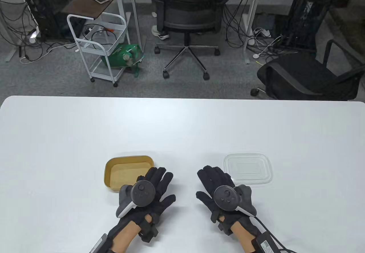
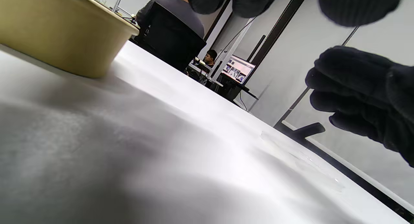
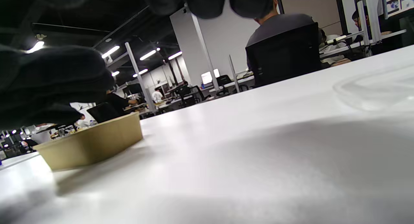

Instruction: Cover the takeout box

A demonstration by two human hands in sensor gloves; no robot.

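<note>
The open takeout box (image 1: 129,173) sits at eleven o'clock, just beside my left hand (image 1: 151,193); the clear lid (image 1: 247,168) lies at one o'clock near my right hand (image 1: 219,190). Both hands hover open, holding nothing.

We see the open takeout box (image 1: 129,172), a tan, gold-rimmed rectangular tray with rounded corners, sitting upright and empty on the near left of the white table (image 1: 182,127). Its clear plastic lid (image 1: 247,168) lies flat well apart to the right, separate from the box.
</note>
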